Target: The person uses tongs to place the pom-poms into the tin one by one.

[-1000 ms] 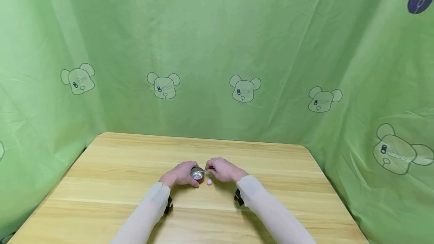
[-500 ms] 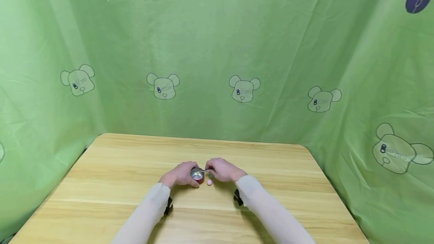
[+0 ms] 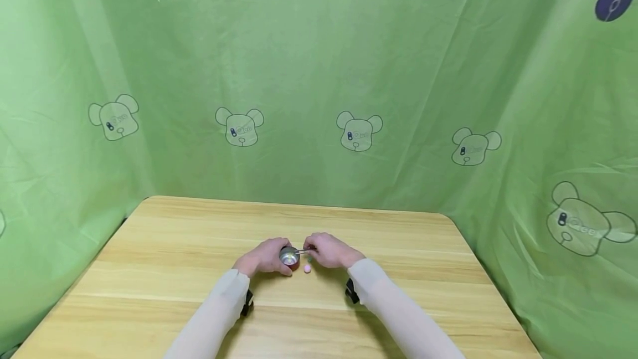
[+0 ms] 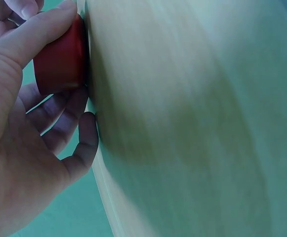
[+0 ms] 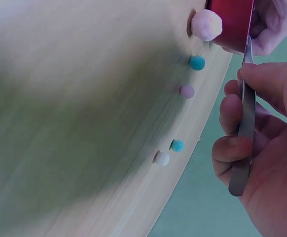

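My left hand [image 3: 266, 256] is wrapped around a small cup [image 3: 289, 260], red outside and silvery inside, near the middle of the table. In the left wrist view the thumb lies across the red wall of the cup [image 4: 62, 61], with fingers beneath. From the right, my right hand [image 3: 330, 250] grips the flat, round-ended handle of a metal spoon [image 5: 244, 148]. The spoon's far end reaches the cup's rim; its bowl is hidden. Something small and yellowish shows inside the cup. Beside it, a large pale-pink pompom [image 5: 206, 25] lies on the table.
Several smaller pompoms trail along the wooden table [image 3: 199, 314] under my right hand: a blue pompom [image 5: 197, 62], a lilac pompom [image 5: 187, 91], a teal pompom [image 5: 177, 145] and a white pompom [image 5: 162, 158]. A green curtain [image 3: 299, 60] surrounds the table's back and sides.
The spoon has drawn slightly right, so less of it overlaps the cup's opening. The left hand and cup have barely shifted left.
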Demonstrator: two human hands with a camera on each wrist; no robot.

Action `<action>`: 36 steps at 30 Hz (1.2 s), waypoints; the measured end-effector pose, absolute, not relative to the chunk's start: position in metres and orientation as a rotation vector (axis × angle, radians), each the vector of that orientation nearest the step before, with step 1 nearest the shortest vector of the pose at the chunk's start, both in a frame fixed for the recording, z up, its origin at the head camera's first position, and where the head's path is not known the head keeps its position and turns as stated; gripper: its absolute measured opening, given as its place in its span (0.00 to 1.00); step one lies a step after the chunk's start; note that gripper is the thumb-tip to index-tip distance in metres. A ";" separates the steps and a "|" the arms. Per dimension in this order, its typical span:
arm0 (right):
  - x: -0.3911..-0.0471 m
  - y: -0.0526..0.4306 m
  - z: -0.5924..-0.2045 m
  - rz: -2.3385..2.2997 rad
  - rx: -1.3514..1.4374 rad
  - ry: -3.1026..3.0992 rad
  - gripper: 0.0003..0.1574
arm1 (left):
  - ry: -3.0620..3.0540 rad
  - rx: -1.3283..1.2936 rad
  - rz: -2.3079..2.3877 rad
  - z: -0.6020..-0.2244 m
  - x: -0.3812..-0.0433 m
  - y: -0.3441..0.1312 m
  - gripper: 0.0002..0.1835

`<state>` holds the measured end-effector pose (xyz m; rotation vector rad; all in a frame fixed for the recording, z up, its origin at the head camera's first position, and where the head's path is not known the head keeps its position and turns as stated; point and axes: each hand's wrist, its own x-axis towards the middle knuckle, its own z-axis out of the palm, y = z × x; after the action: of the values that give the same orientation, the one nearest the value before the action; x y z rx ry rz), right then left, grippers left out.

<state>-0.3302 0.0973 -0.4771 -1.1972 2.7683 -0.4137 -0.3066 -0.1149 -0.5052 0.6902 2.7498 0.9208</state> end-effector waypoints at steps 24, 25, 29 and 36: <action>-0.334 0.149 -0.477 -0.539 -1.112 2.814 0.07 | 2.746 0.660 0.936 -0.506 -0.304 -0.113 0.26; -0.335 0.152 -0.477 -0.552 -1.108 2.813 0.07 | 2.747 0.658 0.935 -0.506 -0.304 -0.113 0.26; -0.337 0.164 -0.479 -0.555 -1.071 2.826 0.07 | 2.754 0.654 0.918 -0.506 -0.304 -0.114 0.26; -0.340 0.179 -0.476 -0.567 -1.033 2.861 0.07 | 2.755 0.657 0.915 -0.507 -0.306 -0.113 0.26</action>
<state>-0.3405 0.1788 -0.4761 -1.0332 2.8611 -0.5674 -0.3056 -0.1131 -0.5066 0.6572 2.7547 0.9150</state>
